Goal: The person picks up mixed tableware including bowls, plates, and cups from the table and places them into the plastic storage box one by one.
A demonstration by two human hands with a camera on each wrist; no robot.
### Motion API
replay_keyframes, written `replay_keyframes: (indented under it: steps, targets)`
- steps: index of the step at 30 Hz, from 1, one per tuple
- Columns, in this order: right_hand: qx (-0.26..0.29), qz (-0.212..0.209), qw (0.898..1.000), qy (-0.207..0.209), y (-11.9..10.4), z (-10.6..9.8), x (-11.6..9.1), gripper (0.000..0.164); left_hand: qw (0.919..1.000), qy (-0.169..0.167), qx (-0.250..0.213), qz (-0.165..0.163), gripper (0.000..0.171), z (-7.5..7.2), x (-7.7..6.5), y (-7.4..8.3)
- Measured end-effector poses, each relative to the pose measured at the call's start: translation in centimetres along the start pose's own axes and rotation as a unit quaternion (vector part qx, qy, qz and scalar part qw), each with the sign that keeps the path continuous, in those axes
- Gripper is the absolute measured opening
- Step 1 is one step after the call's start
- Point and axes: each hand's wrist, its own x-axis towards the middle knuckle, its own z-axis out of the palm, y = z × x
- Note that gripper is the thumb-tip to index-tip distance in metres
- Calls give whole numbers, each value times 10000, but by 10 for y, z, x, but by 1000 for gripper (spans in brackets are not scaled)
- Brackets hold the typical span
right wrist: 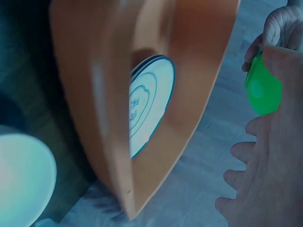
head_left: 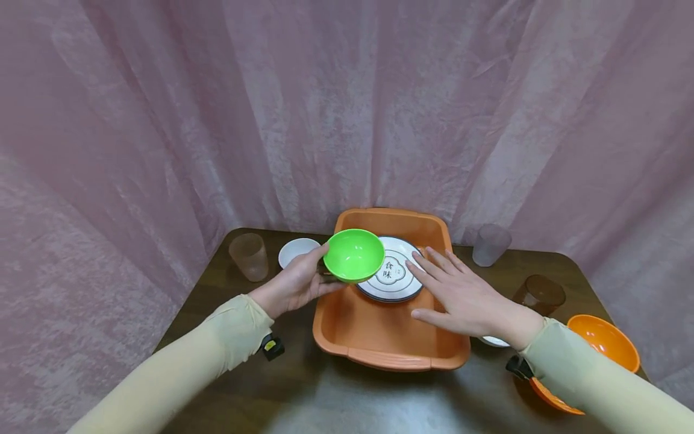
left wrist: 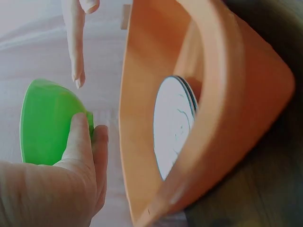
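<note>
My left hand (head_left: 300,286) holds a bright green bowl (head_left: 355,255) above an orange plastic basin (head_left: 390,345), thumb at the rim and fingers beneath. Seen in the left wrist view, the green bowl (left wrist: 52,123) is tipped with its base toward the fingers. Inside the basin lie stacked white plates (head_left: 391,288) with a dark rim, the top one bearing printed characters. My right hand (head_left: 461,296) hovers over the basin's right side, its fingers straight and spread with nothing in them. The right wrist view shows the plates (right wrist: 154,104) behind the basin wall.
Left of the basin stand a white bowl (head_left: 296,248) and a brownish translucent cup (head_left: 249,257). To its right are a clear cup (head_left: 490,245), a dark brown cup (head_left: 539,294), an orange bowl (head_left: 607,340) and a partly hidden white dish (head_left: 494,342). A pink curtain (head_left: 347,120) hangs behind the table.
</note>
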Motion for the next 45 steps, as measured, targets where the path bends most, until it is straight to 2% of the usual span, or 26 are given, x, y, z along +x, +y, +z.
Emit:
replay_keyframes:
  steps: [7, 15, 20, 25, 28, 30, 31, 33, 34, 36, 38, 40, 41, 43, 44, 45]
  targets:
    - [-59, 187, 9998, 55, 14, -1, -20, 88, 9999, 15, 9, -104, 52, 26, 19, -5]
    - [-91, 305, 9994, 116, 23, -3, -37, 87, 9996, -108, 141, -209, 51, 51, 32, -10]
    - [-146, 321, 9990, 267, 26, -4, -45, 85, 9994, -108, -45, -331, 51, 62, 38, -14]
    - [-84, 392, 9988, 284, 29, -3, -49, 84, 9991, -84, -120, -396, 50, 67, 42, -15]
    - [236, 571, 9980, 159, 30, -3, -48, 84, 9991, -54, -149, -381, 50, 68, 43, -16]
    - [801, 835, 9933, 72, 30, -3, -44, 80, 9992, -54, -131, -365, 50, 68, 44, -16]
    - [1238, 1001, 9872, 44, 30, -4, -42, 77, 9992, -50, -118, -370, 50, 68, 44, -16]
    - [2276, 1335, 9645, 58, 29, -4, -37, 71, 9992, -43, -78, -378, 51, 68, 44, -16]
    - [2897, 1480, 9456, 72, 29, -4, -33, 68, 9992, -39, -53, -388, 51, 68, 45, -16]
    - [4128, 1738, 8940, 93, 27, -5, -25, 66, 9992, -28, 2, -405, 51, 68, 45, -16]
    - [5171, 1926, 8339, 103, 25, -5, -17, 67, 9991, -25, 40, -430, 52, 68, 45, -16]
    - [5995, 2059, 7733, 114, 23, -6, -9, 67, 9990, -30, 68, -443, 52, 68, 45, -17]
    - [6279, 2103, 7492, 130, 21, -6, -5, 68, 9990, -32, 82, -447, 52, 68, 45, -17]
    - [6701, 2187, 7092, 164, 20, -7, 2, 68, 9989, -34, 113, -457, 52, 68, 45, -17]
    - [6849, 2197, 6945, 171, 19, -7, 5, 67, 9988, -33, 139, -458, 52, 69, 44, -16]
    - [6956, 2184, 6843, 149, 18, -7, 8, 67, 9988, -37, 168, -453, 52, 69, 44, -16]
